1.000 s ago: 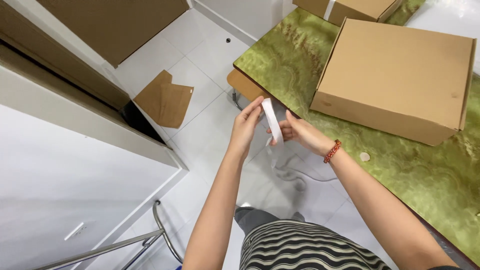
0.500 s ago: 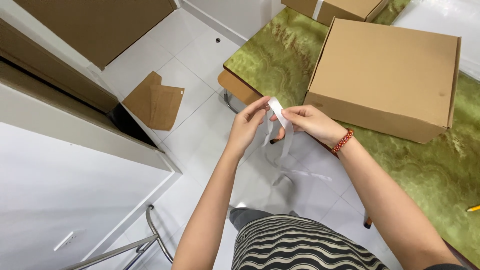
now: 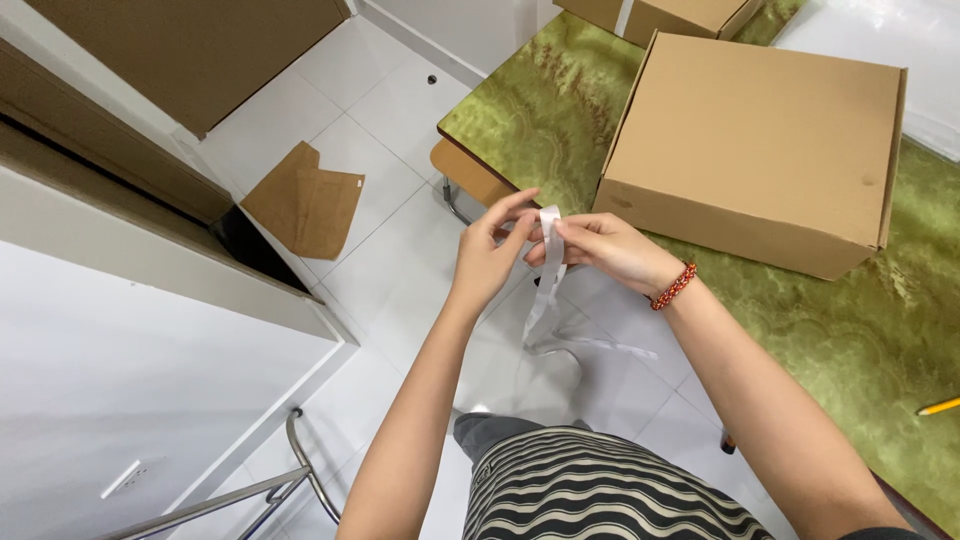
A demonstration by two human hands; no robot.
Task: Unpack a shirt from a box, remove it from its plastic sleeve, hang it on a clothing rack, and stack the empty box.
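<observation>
Both hands meet in front of me, over the floor, pinching a thin white strip [image 3: 546,285] that looks like tape or ribbon. My left hand [image 3: 490,255] grips its upper end between thumb and fingers. My right hand [image 3: 608,250], with a red bead bracelet on the wrist, holds the strip right beside it. The loose end of the strip hangs down and curls to the right below my hands. A closed brown cardboard box [image 3: 765,145] sits just beyond my right hand on the green marbled table [image 3: 860,340].
A flat piece of cardboard [image 3: 305,200] lies on the white tiled floor to the left. More boxes [image 3: 670,15] stand at the table's far end. A yellow pencil [image 3: 938,406] rests at the right edge. A white counter and a metal rail [image 3: 250,490] are at lower left.
The strip has unrolled: it was a short upright piece between my hands, and now a long tail dangles below. My hands stay together, held slightly farther forward.
</observation>
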